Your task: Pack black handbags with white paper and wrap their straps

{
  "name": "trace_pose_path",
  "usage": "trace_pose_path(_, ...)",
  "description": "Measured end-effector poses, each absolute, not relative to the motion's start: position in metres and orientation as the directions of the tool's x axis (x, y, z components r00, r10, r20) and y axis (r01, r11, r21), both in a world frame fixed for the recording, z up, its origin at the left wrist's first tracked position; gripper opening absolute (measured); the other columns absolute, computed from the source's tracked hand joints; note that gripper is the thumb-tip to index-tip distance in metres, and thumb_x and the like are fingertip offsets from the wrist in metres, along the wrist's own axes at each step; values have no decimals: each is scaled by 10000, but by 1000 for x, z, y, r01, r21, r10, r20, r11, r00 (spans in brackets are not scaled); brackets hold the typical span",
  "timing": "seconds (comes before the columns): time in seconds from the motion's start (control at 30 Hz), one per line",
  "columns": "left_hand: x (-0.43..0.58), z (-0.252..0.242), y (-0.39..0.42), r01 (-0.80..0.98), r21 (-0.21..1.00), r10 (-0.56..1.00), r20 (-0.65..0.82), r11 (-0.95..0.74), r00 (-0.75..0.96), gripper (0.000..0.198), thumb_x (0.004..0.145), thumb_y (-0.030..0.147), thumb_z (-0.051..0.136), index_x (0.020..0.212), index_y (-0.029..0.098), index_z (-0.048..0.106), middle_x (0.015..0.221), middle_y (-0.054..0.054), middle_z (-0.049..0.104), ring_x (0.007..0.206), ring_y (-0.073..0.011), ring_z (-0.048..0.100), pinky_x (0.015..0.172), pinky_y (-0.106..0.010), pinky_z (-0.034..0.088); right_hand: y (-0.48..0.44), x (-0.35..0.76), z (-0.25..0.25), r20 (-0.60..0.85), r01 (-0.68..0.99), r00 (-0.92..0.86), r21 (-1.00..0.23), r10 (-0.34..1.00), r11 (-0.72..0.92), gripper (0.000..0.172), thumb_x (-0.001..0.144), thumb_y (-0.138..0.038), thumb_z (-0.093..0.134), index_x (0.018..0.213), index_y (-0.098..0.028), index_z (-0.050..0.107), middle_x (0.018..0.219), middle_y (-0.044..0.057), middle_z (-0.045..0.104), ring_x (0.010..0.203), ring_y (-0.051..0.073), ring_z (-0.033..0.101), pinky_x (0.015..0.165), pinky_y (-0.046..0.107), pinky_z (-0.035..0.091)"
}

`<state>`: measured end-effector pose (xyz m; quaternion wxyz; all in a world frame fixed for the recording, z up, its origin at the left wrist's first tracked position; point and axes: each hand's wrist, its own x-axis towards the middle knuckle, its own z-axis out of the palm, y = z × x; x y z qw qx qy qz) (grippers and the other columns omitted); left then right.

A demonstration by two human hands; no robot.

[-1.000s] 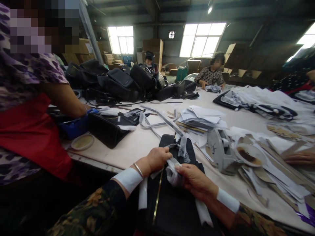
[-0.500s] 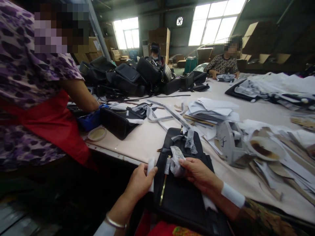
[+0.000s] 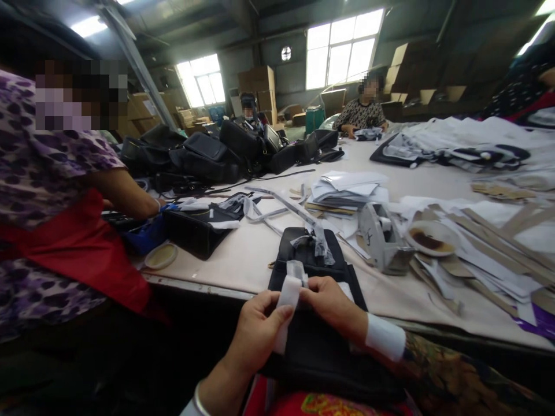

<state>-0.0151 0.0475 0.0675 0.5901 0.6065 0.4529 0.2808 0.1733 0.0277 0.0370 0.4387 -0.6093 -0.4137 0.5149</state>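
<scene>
A black bag (image 3: 316, 346) lies across the table's near edge and my lap. My left hand (image 3: 255, 332) pinches a white strip of protective wrap (image 3: 288, 294) over the bag's near end. My right hand (image 3: 332, 306) grips the same strip from the other side, fingers closed on it. More crumpled wrap (image 3: 318, 242) clings to the bag's far end.
A person in a purple top and red apron stands at the left beside a black bag (image 3: 195, 228) and a small dish (image 3: 160, 256). A grey tape dispenser (image 3: 381, 240), paper scraps and cardboard strips lie to the right. Black bags (image 3: 208, 153) are piled at the back; other people sit beyond.
My hands have drawn together at the bag's near end; both now grip one white strip. The bag has slid nearer to me, and my view has tilted and shifted.
</scene>
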Motion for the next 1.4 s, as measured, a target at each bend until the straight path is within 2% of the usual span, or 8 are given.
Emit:
trace_pose_path(0.23, -11, 64, 45, 31, 955, 874, -284, 296, 395, 361, 792, 422, 771, 1031, 152, 760, 933, -79, 770, 831, -206, 670, 754, -261, 509, 18, 152, 58, -368, -158, 61, -921, 928, -355, 360, 745, -487, 687, 759, -128, 658, 501, -54, 452, 418, 75, 361, 415, 223, 252)
trace_pose_path(0.37, -14, 67, 43, 104, 965, 883, -261, 240, 390, 349, 835, 428, 731, 1052, 156, 754, 933, -74, 767, 846, -203, 669, 752, -250, 508, 14, 149, 65, -307, -166, 91, -943, 947, -289, 356, 775, -490, 669, 725, -139, 643, 496, -52, 450, 422, 78, 377, 416, 217, 271)
trace_pose_path(0.53, -16, 77, 37, 188, 977, 902, -174, 105, 396, 327, 874, 419, 677, 1084, 179, 747, 964, -66, 759, 892, -223, 687, 788, -268, 524, 12, 155, 70, -104, 11, 215, -994, 971, -109, 280, 817, -402, 657, 723, -140, 680, 660, 3, 599, 604, 111, 498, 542, 216, 393)
trace_pose_path(0.7, -15, 83, 34, 251, 966, 921, -38, -67, 389, 263, 878, 410, 658, 985, 186, 747, 948, -63, 745, 880, -231, 696, 799, -284, 532, 11, 152, 67, -300, -151, -12, -943, 954, -298, 373, 817, -495, 642, 713, -137, 636, 502, -44, 468, 427, 74, 373, 418, 210, 274)
trace_pose_path(0.97, -14, 57, 35, 243, 950, 916, -264, 194, 302, 394, 812, 484, 707, 1018, 154, 647, 879, -89, 728, 805, -244, 694, 725, -319, 551, 8, 150, 36, -330, -108, -96, -934, 939, -340, 366, 835, -502, 632, 742, -150, 602, 492, -61, 454, 407, 70, 384, 400, 193, 287)
trace_pose_path(1.17, -14, 54, 33, 405, 913, 927, -195, 51, 322, 406, 878, 487, 621, 1112, 166, 702, 1126, -141, 697, 1043, -290, 657, 940, -370, 513, 1, 144, 23, -298, -152, -139, -936, 944, -318, 428, 823, -569, 635, 729, -158, 569, 543, -34, 509, 460, 93, 479, 447, 200, 383)
trace_pose_path(1.3, -13, 61, 35, 417, 901, 858, -306, 121, 413, 473, 911, 547, 555, 1115, 150, 712, 1051, -129, 728, 953, -280, 673, 854, -343, 538, 3, 144, 23, -295, -209, -167, -922, 941, -326, 426, 811, -556, 658, 738, -139, 607, 544, -28, 526, 465, 84, 486, 454, 187, 384)
trace_pose_path(1.4, -11, 65, 36, 409, 900, 839, -337, 153, 427, 541, 832, 661, 605, 1011, 171, 751, 876, -94, 744, 823, -278, 678, 765, -343, 560, 4, 147, 23, -327, -238, -197, -899, 924, -368, 484, 782, -605, 668, 747, -123, 673, 525, -27, 519, 441, 76, 468, 431, 180, 374)
